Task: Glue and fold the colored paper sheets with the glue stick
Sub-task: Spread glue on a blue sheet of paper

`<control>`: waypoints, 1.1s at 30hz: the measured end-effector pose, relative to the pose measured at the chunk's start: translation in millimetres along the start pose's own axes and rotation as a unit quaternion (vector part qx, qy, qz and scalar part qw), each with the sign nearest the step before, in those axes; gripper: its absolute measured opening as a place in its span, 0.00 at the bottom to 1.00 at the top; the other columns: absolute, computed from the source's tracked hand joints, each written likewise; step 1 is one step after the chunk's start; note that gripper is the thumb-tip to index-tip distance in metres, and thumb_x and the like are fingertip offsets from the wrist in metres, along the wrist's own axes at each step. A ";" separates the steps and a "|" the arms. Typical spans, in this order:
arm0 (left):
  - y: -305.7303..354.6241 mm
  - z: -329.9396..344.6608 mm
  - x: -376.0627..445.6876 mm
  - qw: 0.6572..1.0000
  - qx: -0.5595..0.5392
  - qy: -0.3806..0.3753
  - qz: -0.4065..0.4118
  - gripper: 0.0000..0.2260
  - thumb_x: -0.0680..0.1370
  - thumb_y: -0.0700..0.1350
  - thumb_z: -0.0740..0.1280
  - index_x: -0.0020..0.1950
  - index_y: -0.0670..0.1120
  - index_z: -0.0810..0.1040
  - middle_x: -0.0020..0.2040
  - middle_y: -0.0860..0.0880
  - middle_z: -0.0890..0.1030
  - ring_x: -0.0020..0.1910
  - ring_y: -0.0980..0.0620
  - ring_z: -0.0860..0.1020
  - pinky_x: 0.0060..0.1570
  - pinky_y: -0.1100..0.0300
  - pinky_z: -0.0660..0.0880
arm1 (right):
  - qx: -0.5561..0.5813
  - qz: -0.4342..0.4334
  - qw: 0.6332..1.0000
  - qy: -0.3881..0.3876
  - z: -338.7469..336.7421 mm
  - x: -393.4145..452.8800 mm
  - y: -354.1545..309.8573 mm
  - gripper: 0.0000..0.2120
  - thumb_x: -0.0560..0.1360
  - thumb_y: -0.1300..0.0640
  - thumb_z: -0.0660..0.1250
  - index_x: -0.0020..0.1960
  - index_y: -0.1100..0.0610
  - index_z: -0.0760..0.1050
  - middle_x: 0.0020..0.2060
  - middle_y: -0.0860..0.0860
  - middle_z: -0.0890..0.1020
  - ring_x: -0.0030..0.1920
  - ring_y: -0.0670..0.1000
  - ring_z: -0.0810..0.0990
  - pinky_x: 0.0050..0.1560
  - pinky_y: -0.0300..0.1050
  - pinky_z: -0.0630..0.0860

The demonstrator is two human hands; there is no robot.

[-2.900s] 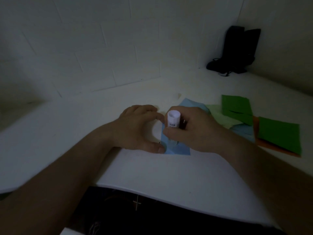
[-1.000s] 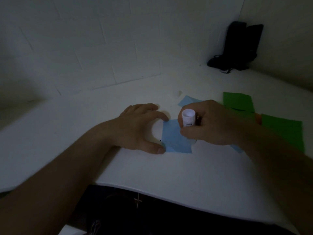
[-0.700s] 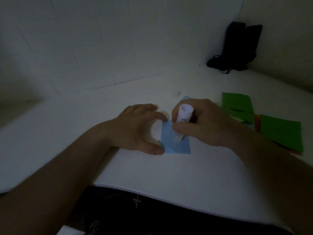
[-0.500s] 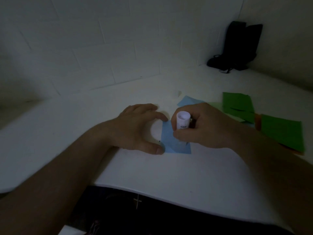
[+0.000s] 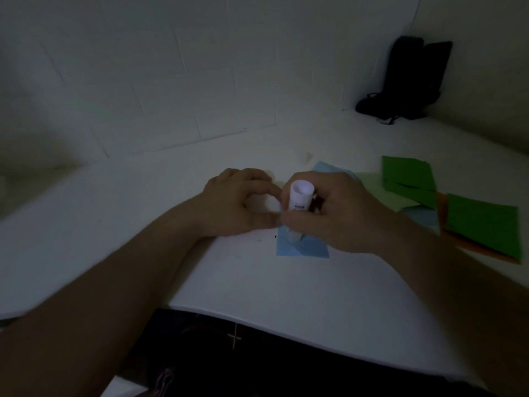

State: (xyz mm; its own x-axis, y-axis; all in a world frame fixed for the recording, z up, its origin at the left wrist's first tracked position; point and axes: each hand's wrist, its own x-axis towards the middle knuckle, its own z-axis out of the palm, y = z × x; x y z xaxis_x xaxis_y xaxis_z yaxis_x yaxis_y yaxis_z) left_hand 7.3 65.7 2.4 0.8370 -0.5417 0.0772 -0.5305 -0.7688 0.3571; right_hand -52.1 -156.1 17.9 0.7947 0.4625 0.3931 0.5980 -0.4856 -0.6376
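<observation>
- The right hand (image 5: 340, 213) has its fingers curled around the white glue stick (image 5: 299, 206) and grips it, tilted, with the lower end down on the blue paper (image 5: 307, 247)
- The blue paper lies flat on the white table (image 5: 286, 282), near its front edge, and most of the paper is hidden under the two hands
- The left hand (image 5: 237, 202) rests on the table just beside the left edge of the blue paper; the thumb and the forefinger are bent in an arch and hold nothing, and I cannot tell if the fingertips touch the paper
- To the right lie more sheets: a pale green sheet (image 5: 378, 190), two dark green sheets (image 5: 409, 179) (image 5: 483, 227), and an orange sheet (image 5: 486, 250) below the second one
- A black object (image 5: 409, 81) stands in the far right corner, against the wall (image 5: 171, 67)
</observation>
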 end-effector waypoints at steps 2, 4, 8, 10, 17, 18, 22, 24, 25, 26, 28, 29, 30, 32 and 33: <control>-0.5 -0.7 -0.3 1.000 -0.011 -0.003 0.002 0.27 0.60 0.79 0.60 0.58 0.77 0.71 0.73 0.59 0.71 0.72 0.47 0.68 0.72 0.42 0.64 | -0.005 0.002 1.000 -0.006 5.2 -0.6 0.9 0.09 0.72 0.44 0.68 0.41 0.49 0.76 0.35 0.49 0.80 0.37 0.48 0.80 0.40 0.53 0.76; -3.0 -0.1 0.9 1.000 -0.012 -0.002 0.004 0.34 0.59 0.78 0.61 0.64 0.72 0.73 0.73 0.58 0.71 0.71 0.46 0.69 0.72 0.41 0.64 | -0.004 0.005 1.000 -0.002 9.8 0.5 -1.2 0.09 0.72 0.43 0.67 0.41 0.47 0.75 0.34 0.48 0.80 0.36 0.47 0.79 0.39 0.51 0.75; -9.0 2.2 5.6 1.000 0.003 -0.001 -0.009 0.36 0.60 0.74 0.63 0.66 0.64 0.75 0.71 0.59 0.71 0.69 0.45 0.70 0.69 0.39 0.67 | 0.013 0.002 1.000 -0.013 19.1 3.8 -9.3 0.06 0.73 0.43 0.68 0.43 0.45 0.76 0.37 0.47 0.82 0.38 0.46 0.81 0.41 0.49 0.77; -9.4 3.0 6.4 1.000 0.005 -0.005 -0.007 0.35 0.60 0.72 0.63 0.66 0.62 0.76 0.71 0.58 0.71 0.70 0.44 0.70 0.68 0.40 0.68 | 0.031 0.018 0.999 -0.023 20.6 4.2 -10.8 0.09 0.72 0.43 0.69 0.46 0.47 0.78 0.41 0.48 0.84 0.42 0.48 0.83 0.45 0.52 0.79; -11.6 7.6 6.9 0.999 0.004 0.012 0.029 0.32 0.61 0.86 0.55 0.62 0.76 0.67 0.70 0.59 0.73 0.70 0.47 0.72 0.70 0.40 0.67 | 0.023 0.030 0.998 0.045 6.2 4.3 -3.7 0.11 0.73 0.47 0.68 0.44 0.56 0.77 0.37 0.49 0.79 0.38 0.48 0.79 0.41 0.48 0.76; -8.6 5.5 5.2 1.000 0.000 0.012 0.021 0.33 0.61 0.85 0.57 0.62 0.76 0.69 0.71 0.59 0.72 0.71 0.47 0.71 0.71 0.41 0.65 | 0.011 0.028 0.999 0.036 6.8 3.5 -3.2 0.11 0.73 0.47 0.68 0.43 0.56 0.77 0.37 0.49 0.80 0.38 0.49 0.79 0.42 0.52 0.77; -1.3 -0.4 1.7 1.000 0.002 -0.009 -0.016 0.37 0.61 0.76 0.56 0.68 0.67 0.74 0.74 0.59 0.69 0.73 0.45 0.66 0.73 0.42 0.62 | 0.019 0.014 1.000 -0.005 14.9 1.2 -4.8 0.07 0.73 0.46 0.68 0.39 0.45 0.73 0.35 0.52 0.79 0.37 0.53 0.79 0.41 0.57 0.76; -0.9 -1.6 1.3 1.000 0.002 -0.013 -0.024 0.38 0.61 0.74 0.56 0.70 0.64 0.74 0.75 0.58 0.69 0.73 0.45 0.66 0.73 0.41 0.62 | 0.023 0.010 1.000 -0.005 17.2 1.6 -6.2 0.07 0.73 0.44 0.68 0.40 0.45 0.73 0.35 0.51 0.80 0.38 0.53 0.79 0.42 0.56 0.76; -1.0 -1.8 1.0 1.000 0.001 -0.017 -0.025 0.39 0.60 0.74 0.56 0.70 0.64 0.74 0.75 0.58 0.68 0.73 0.45 0.66 0.73 0.41 0.62 | 0.024 0.016 1.000 -0.006 17.7 2.0 -7.1 0.08 0.73 0.42 0.68 0.41 0.46 0.75 0.37 0.50 0.81 0.39 0.51 0.81 0.43 0.56 0.77; -0.2 -1.7 0.3 0.999 0.003 -0.023 -0.026 0.40 0.59 0.74 0.57 0.70 0.64 0.74 0.74 0.58 0.68 0.72 0.45 0.66 0.73 0.41 0.62 | 0.029 0.023 0.999 -0.009 17.4 2.0 -7.8 0.10 0.72 0.41 0.69 0.42 0.46 0.77 0.38 0.49 0.83 0.41 0.50 0.82 0.45 0.55 0.79; 0.4 -0.8 -0.3 0.999 0.005 -0.023 -0.022 0.40 0.59 0.75 0.58 0.69 0.64 0.74 0.74 0.58 0.68 0.72 0.45 0.66 0.73 0.41 0.62 | 0.057 0.034 0.998 -0.015 15.0 2.7 -7.8 0.09 0.71 0.39 0.69 0.44 0.43 0.78 0.41 0.44 0.84 0.44 0.46 0.83 0.47 0.49 0.80; -0.1 -0.3 -0.1 1.000 0.007 -0.017 -0.017 0.41 0.58 0.75 0.59 0.69 0.64 0.75 0.74 0.57 0.69 0.72 0.45 0.67 0.73 0.41 0.62 | 0.072 0.036 0.997 -0.009 12.9 3.0 -7.8 0.09 0.71 0.39 0.69 0.45 0.42 0.79 0.42 0.42 0.84 0.45 0.45 0.83 0.47 0.44 0.79; -0.5 0.3 0.2 1.000 0.009 -0.012 -0.012 0.41 0.58 0.76 0.59 0.69 0.63 0.75 0.74 0.56 0.69 0.72 0.44 0.68 0.73 0.41 0.63 | 0.081 0.038 0.996 0.003 10.4 3.0 -7.4 0.10 0.71 0.39 0.68 0.46 0.44 0.79 0.41 0.42 0.84 0.45 0.45 0.83 0.46 0.42 0.78; 0.5 0.0 -0.6 1.000 0.005 -0.011 -0.012 0.40 0.58 0.77 0.59 0.68 0.66 0.75 0.74 0.57 0.69 0.72 0.45 0.67 0.73 0.43 0.62 | 0.059 0.035 0.997 0.019 6.6 3.1 -4.3 0.15 0.71 0.40 0.68 0.46 0.50 0.80 0.40 0.46 0.83 0.43 0.47 0.82 0.45 0.46 0.79; 1.5 -0.7 -1.8 1.000 0.001 -0.011 -0.014 0.38 0.58 0.77 0.59 0.67 0.68 0.73 0.74 0.58 0.69 0.72 0.46 0.66 0.73 0.44 0.62 | 0.039 0.032 0.999 0.013 6.1 2.7 -3.1 0.15 0.72 0.40 0.68 0.46 0.52 0.80 0.40 0.47 0.83 0.43 0.48 0.82 0.46 0.50 0.79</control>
State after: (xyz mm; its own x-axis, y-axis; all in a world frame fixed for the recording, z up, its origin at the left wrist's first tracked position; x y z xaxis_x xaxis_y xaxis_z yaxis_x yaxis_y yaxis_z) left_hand 5.0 65.7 3.4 0.8482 -0.5276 0.0465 -0.5075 -0.7844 0.3565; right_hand -52.4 -148.9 16.9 0.8341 0.4128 0.3659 0.5365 -0.4532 -0.7119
